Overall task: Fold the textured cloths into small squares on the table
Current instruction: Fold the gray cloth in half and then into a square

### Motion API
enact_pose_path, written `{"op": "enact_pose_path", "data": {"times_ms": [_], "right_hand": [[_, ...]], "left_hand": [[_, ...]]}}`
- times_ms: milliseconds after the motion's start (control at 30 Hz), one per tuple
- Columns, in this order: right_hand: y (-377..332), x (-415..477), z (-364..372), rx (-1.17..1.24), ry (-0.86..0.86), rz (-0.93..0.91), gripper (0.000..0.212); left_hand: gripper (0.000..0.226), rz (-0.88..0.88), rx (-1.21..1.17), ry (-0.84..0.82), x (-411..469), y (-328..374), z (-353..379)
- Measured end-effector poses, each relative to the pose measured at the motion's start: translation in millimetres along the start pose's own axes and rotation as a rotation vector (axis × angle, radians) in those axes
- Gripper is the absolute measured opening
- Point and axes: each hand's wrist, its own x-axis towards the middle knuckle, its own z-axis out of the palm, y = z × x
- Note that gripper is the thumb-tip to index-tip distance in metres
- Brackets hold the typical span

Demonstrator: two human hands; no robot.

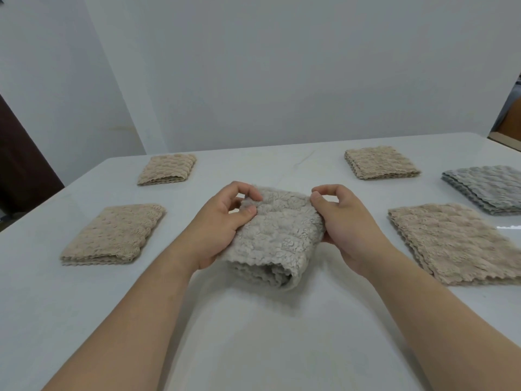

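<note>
Both hands grip the pale fluffy cloth (pixel 279 238) held between them. The left hand (pixel 222 221) pinches its far left corner with thumb and curled fingers, and the right hand (pixel 346 221) clamps the right edge the same way. The cloth is bunched in thick layers, its near end sagging in a loose roll towards the table (pixel 253 334); whether it rests there I cannot tell.

The main risk, as I judge it, is the springy pile pushing the layers apart if either pinch slackens. The fold would then open or land skewed, its scalloped edges out of line. Uneven pull from one hand would twist it into an oblong. Setting it down wide could nudge the larger beige cloth (pixel 456 244) just right of the right hand.
</note>
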Motion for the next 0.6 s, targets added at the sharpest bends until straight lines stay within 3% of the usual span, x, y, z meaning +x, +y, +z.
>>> {"op": "enact_pose_path", "data": {"times_ms": [167, 267, 433, 600], "right_hand": [[-1.3, -6.0, 6.1, 0.129, -0.077, 0.012, 0.037], [0.7, -13.4, 12.3, 0.057, -0.136, -0.033, 0.046], [6.7, -27.9, 21.8, -0.346, -0.15, -0.27, 0.039], [12.3, -29.2, 28.1, -0.578, -0.157, -0.56, 0.023]], "left_hand": [[0.025, -0.067, -0.217, 0.18, 2.5, 3.1, -4.7], [0.027, -0.116, -0.382, 0.325, 3.2, 6.2, -7.9], [0.027, -0.166, -0.444, 0.478, 6.9, 4.9, -12.8], [0.011, -0.192, -0.407, 0.455, 6.4, 6.7, -7.2]]}}
